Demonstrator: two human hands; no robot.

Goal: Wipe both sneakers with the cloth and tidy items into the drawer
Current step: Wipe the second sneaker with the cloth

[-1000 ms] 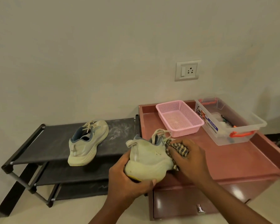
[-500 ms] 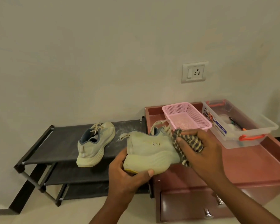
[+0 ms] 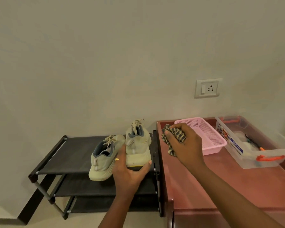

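Basket [image 3: 209,137] behind right hand [image 3: 186,145] clutching cloth [image 3: 173,137]; left hand [image 3: 130,171] grips sneaker [image 3: 138,145].

left hand [image 3: 128,171]: bare, gold ring [image 3: 116,159] on one finger | right hand [image 3: 186,145]: bare, no ring seen | forearms: bare, no sleeves visible
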